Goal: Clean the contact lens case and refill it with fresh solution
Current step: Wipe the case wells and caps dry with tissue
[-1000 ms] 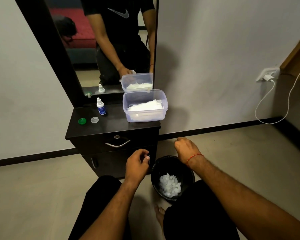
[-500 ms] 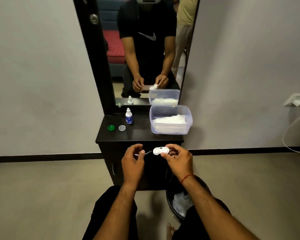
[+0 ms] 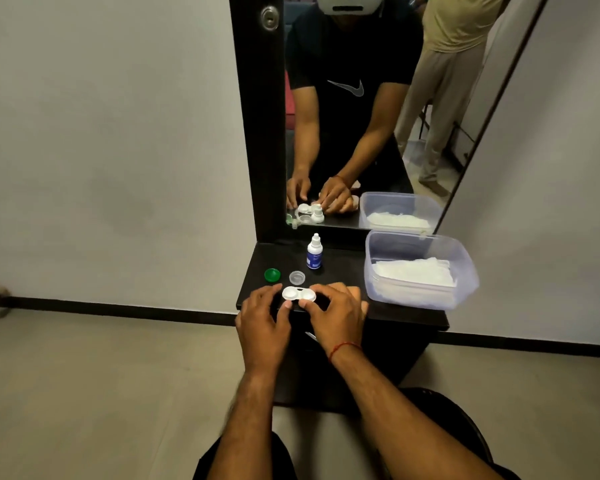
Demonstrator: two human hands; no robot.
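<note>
Legible markings: one. A pale swoosh logo (image 3: 347,89) — a brand mark without lettering — stands on the chest of the black T-shirt (image 3: 340,46) reflected in the mirror (image 3: 489,64); in the reflection its hook lies right and its tail points up-left. The solution bottle (image 3: 315,251) on the surface (image 3: 343,275) carries a blue label (image 3: 314,260) with pale print — too small to read.

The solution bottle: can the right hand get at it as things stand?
Probably yes: the solution bottle stands upright behind the lens case with nothing between, but the right hand must first let go of the case.
</note>
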